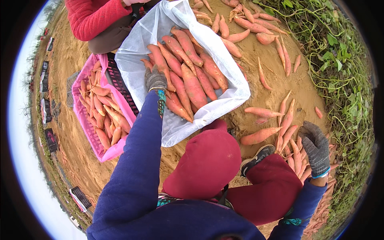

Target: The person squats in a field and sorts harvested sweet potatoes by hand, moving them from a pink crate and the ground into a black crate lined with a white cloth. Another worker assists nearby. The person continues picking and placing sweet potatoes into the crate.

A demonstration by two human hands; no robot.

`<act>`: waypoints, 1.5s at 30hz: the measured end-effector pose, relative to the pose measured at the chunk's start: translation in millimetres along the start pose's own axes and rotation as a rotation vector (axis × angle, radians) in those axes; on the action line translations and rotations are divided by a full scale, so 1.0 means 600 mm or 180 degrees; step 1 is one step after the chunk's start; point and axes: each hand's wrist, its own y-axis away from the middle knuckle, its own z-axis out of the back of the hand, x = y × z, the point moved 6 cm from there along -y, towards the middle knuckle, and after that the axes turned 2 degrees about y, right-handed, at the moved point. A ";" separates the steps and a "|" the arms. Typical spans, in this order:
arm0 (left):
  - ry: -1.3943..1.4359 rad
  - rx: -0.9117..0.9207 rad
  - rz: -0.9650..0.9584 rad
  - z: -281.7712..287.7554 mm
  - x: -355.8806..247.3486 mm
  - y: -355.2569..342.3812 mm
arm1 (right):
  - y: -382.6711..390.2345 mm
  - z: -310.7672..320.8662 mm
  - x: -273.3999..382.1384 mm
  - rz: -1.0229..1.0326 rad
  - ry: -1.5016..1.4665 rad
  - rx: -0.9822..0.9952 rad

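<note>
Navy jacket (176, 222) and dark red trousers (204, 164) fill our foreground; beyond them our gray-gloved left hand (155, 78) rests at the ends of large sweet potatoes (194, 88) inside a white liner (222, 44), though we cannot tell whether its fingers grip one. Our right hand (315, 148) hangs half open, nothing visible in its fingers, near loose sweet potatoes (260, 136) on bare soil (304, 88). Left of the white liner we note a pink-lined crate (116, 153) of smaller sweet potatoes (103, 138).

Farm field (74, 140): tubers (260, 136), vines (334, 60), probably distant crates (51, 140).
</note>
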 end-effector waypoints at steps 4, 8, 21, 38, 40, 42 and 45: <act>-0.0932 0.1162 -0.0600 -0.070 -0.004 0.042 | 0.045 0.095 -0.033 0.0173 0.0170 -0.0804; -0.1821 0.1127 -0.1195 -0.096 -0.040 -0.001 | 0.114 0.169 -0.145 -0.0098 -0.0038 -0.1719; 0.2828 0.2048 -0.0803 0.180 -0.357 0.270 | -0.086 -0.007 -0.496 -0.1415 0.1655 -0.1406; 0.0866 0.0314 -0.5068 0.199 -0.664 0.573 | 0.040 0.055 -0.132 0.1424 0.1802 -0.0998; -0.0017 0.1295 -0.5210 0.183 -0.683 0.596 | 0.086 0.041 -0.032 0.1660 0.2259 -0.0786; -0.0740 0.2679 -0.4730 0.171 -0.668 0.599 | 0.114 0.029 0.035 0.1904 0.2831 -0.0729; -0.0040 0.2388 -0.4526 0.226 -0.617 0.561 | 0.120 0.038 0.067 0.1915 0.2479 -0.0746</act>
